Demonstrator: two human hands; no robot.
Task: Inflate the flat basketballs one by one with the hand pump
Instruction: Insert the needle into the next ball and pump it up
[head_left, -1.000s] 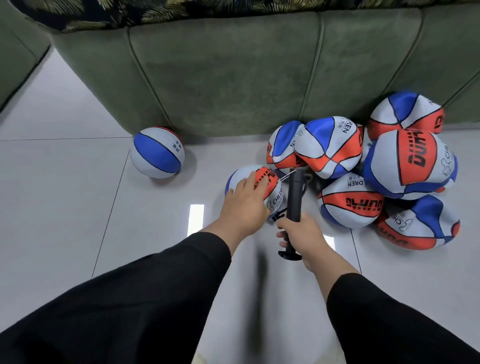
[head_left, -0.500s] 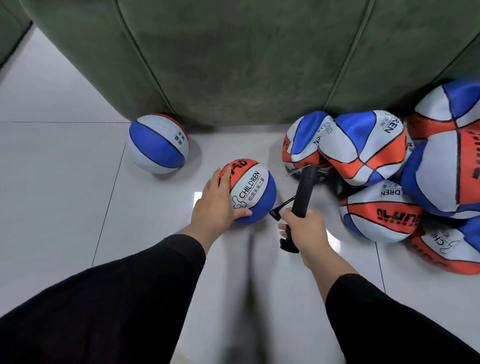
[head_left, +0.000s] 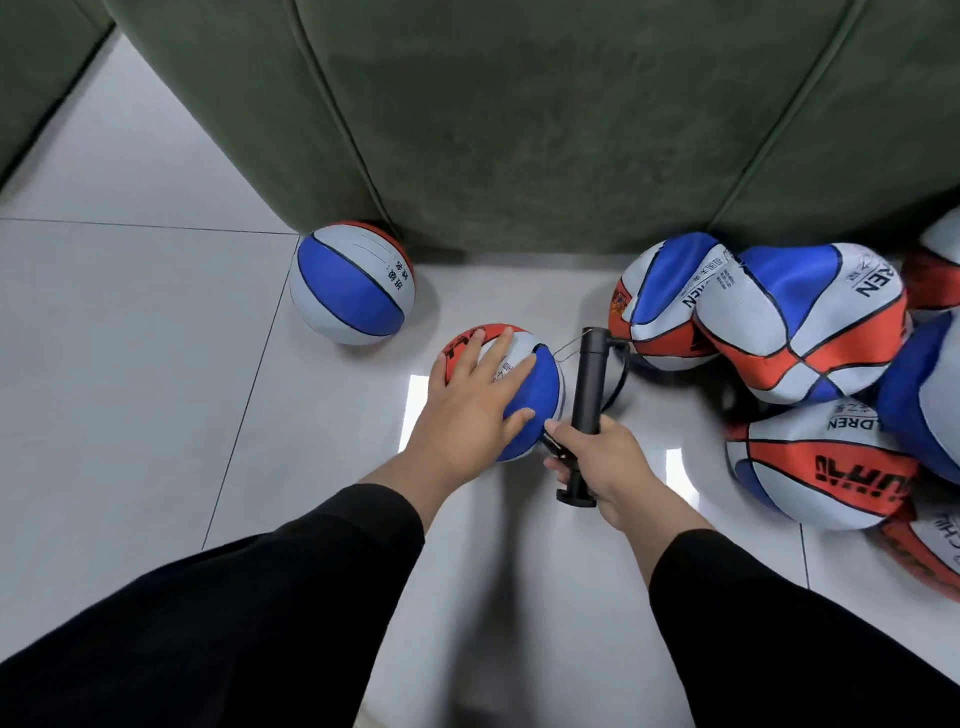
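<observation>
**Round ball under the left hand, pump in the right**

Low in the frame, two black sleeves (head_left: 291, 618) run up from the bottom corners toward the centre. The right hand (head_left: 605, 467), just right of centre, is clenched round the lower end of the black hand pump (head_left: 588, 384), which stands nearly upright on the pale tiled floor (head_left: 130, 364); its T-handle sticks out below the fist. A thin hose loops from the pump's top.

Just left of the pump, the left hand (head_left: 467, 410) lies flat with its fingers spread and straight on top of a round red, white and blue basketball (head_left: 535, 389), pressing rather than gripping it. This ball sits at the centre of the frame, just beside the pump.

Farther up and left, a second round basketball (head_left: 350, 288) rests against the foot of the green sofa (head_left: 519, 114).

Along the right edge, a heap of crumpled flat basketballs (head_left: 789, 332) lies piled together below the sofa.
</observation>
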